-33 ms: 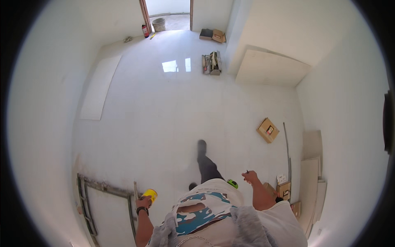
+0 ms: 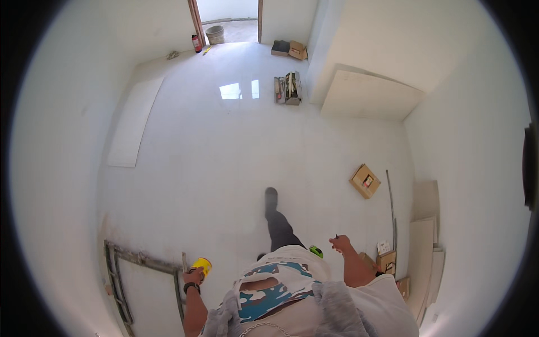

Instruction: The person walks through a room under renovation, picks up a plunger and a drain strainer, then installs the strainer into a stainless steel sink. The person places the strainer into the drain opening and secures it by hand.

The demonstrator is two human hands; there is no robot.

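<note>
My left hand [image 2: 193, 277] is closed round a yellow cylindrical can [image 2: 202, 267] at the lower left, beside a metal frame [image 2: 144, 258] that lies behind it in view. My right hand [image 2: 341, 244] is closed on a small dark thin object [image 2: 337, 236], too small to identify. Left of that hand, a green tape measure [image 2: 315, 251] shows at my waist. One dark-shoed foot [image 2: 271, 199] reaches forward on the pale glossy floor [image 2: 236, 146].
An open toolbox [image 2: 288, 88] and boxes [image 2: 289, 48] lie near the doorway [image 2: 227, 17], with a bucket [image 2: 215, 35] beyond and a red cylinder [image 2: 196, 44] beside it. Boards [image 2: 135, 118] are at left and right [image 2: 421, 247]; a cardboard box [image 2: 365, 181] and long rods [image 2: 390, 196] lie right.
My leading foot has moved slightly forward and left. The floor objects sit slightly lower in the picture. Both hands keep their hold.
</note>
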